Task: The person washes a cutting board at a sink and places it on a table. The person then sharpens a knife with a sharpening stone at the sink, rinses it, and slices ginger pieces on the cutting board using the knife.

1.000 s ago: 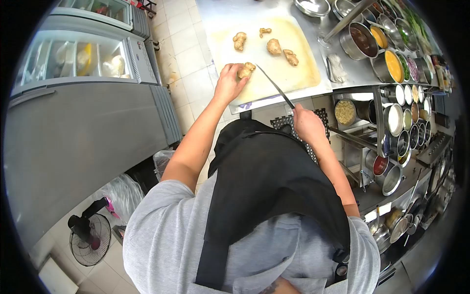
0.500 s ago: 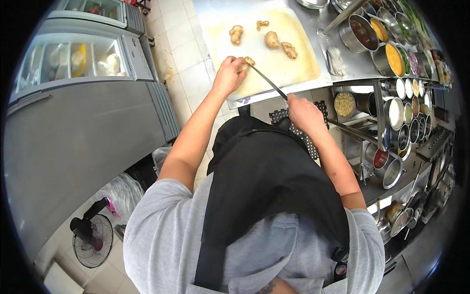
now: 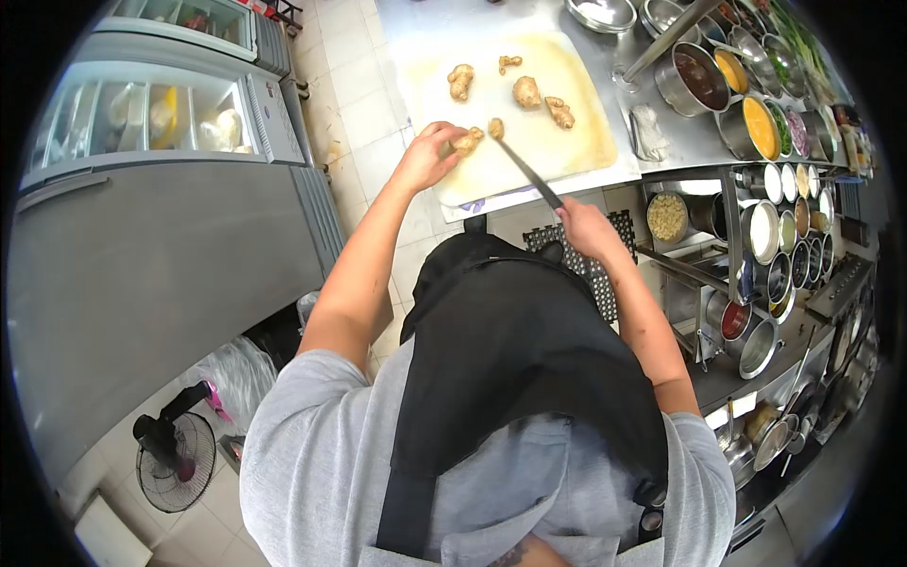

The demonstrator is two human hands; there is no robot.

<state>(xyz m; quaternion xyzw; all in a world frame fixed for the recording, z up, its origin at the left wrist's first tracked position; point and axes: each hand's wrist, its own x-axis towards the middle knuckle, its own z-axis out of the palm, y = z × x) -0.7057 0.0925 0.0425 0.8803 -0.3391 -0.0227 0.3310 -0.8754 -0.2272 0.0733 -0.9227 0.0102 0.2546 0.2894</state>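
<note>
On the metal desk (image 3: 539, 19), a cutting board (image 3: 557, 151) is lying; the left hand (image 3: 427, 159) is pinching ginger (image 3: 468, 142), the right hand (image 3: 588, 230) is gripping a knife (image 3: 531, 177).

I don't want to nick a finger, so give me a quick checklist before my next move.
1. Knife in the right hand: ok.
2. Left hand at the nearer ginger piece: ok; how firm its hold is, cannot tell.
3. Left fingers apart from the blade: ok, though the tip is close by.
4. Blade's way free: not ok, a small ginger piece sits right at the tip.
5. Four other ginger pieces away from the blade: ok, farther up the cutting board.
6. Board steady: cannot tell.
</note>
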